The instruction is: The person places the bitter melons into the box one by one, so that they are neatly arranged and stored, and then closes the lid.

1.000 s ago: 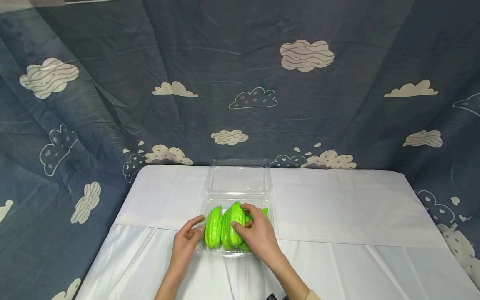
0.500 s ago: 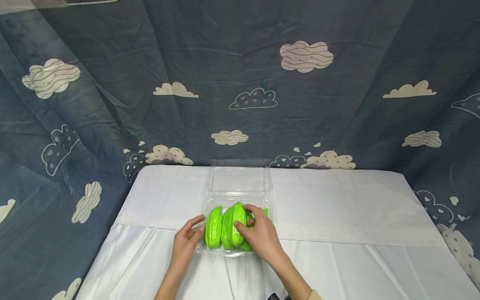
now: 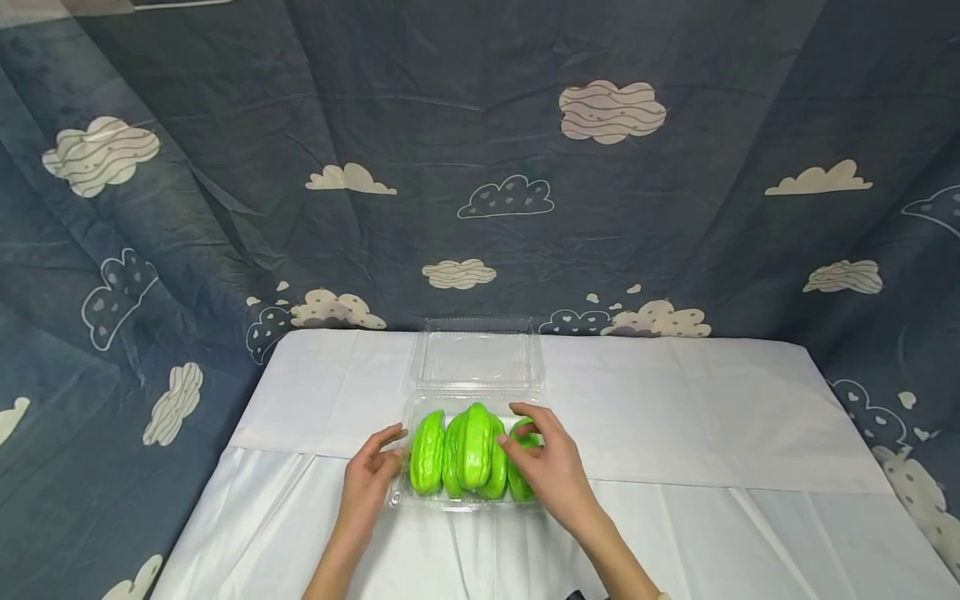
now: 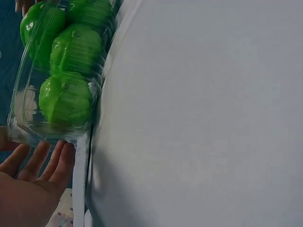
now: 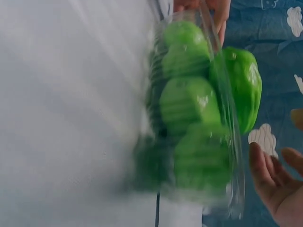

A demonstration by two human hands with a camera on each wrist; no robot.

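A clear plastic clamshell box [image 3: 420,503] stands with its lid raised at the back. Several bright green, ribbed, long fruits lie side by side in it; their kind is unclear. One green fruit [image 3: 476,446] lies on top of the others, projecting above the rim in the right wrist view. My left hand [image 3: 365,477] rests its loosely extended fingers against the box's left end. Over the right side, my right hand [image 3: 557,467] has its fingers spread and holds nothing; it partly hides the rightmost green fruit [image 3: 519,481].
White cloth [image 3: 697,417] covers the table around the box. A dark blue curtain with cloud prints [image 3: 510,125] hangs behind and at both sides. The clear lid [image 3: 477,358] leans back near the table's far edge. A small dark object [image 3: 576,595] shows at the bottom edge.
My right hand has let go of the top green fruit and moved right, with its fingers spreading. The fruit stays on the others. My left hand remains at the box's left end.
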